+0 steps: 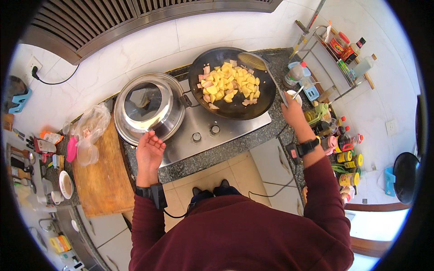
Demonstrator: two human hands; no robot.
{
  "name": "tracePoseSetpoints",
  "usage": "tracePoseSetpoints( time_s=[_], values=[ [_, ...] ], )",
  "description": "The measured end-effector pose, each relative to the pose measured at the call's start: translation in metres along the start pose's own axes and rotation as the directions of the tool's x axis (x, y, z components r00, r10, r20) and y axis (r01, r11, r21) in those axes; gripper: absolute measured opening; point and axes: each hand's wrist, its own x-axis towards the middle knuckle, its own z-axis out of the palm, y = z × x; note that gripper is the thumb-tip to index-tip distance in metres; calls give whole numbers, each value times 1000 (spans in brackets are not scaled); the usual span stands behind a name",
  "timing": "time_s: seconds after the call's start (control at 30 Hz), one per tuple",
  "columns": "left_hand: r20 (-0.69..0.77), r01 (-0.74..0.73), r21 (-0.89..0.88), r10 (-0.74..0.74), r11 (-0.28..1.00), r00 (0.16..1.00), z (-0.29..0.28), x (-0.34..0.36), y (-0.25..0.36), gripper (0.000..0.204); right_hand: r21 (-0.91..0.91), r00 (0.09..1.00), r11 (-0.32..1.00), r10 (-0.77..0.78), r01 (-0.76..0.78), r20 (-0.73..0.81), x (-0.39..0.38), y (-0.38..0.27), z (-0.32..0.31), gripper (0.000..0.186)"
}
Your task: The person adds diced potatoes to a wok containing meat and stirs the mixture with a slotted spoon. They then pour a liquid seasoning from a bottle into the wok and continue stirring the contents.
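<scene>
We grip a perforated ladle (251, 61) in our right hand (294, 113); its long axis slants, head pointing forward and leftward over the far right edge of the wok (267, 97). Our left hand (150, 148), open, fingers loosely bent, is by the domed lid (143, 101).

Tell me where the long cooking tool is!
In the head view, right of centre, the long cooking tool is in the right hand, its wide end at the upper-right edge of the black wok.
</scene>
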Motion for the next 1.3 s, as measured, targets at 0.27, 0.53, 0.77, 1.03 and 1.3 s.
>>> tracePoseSetpoints(
  time_s=[0.27,0.53,0.77,1.03,1.3],
  values=[
    [-2,-25,29,25,999,1000,-2,-12,7,16,568,695,460,170,-683,699,32,-20,53,32],
    [53,-19,5,19,1000,998,7,-1,9,17,-71,941,976,-175,204,290,-43,-45,-86,47],
    [87,12,2,-12,1000,996,16,6,3,17,-402,921,903,20,150,388,-71,-76,-135,46],
    [75,-15,37,12,999,997,17,2,0,17,-190,963,982,35,17,267,-32,-31,-31,47],
    [21,-35,17,35,999,999,0,-11,-3,17,51,995,999,0,5,-98,19,20,48,41]
  ],
)
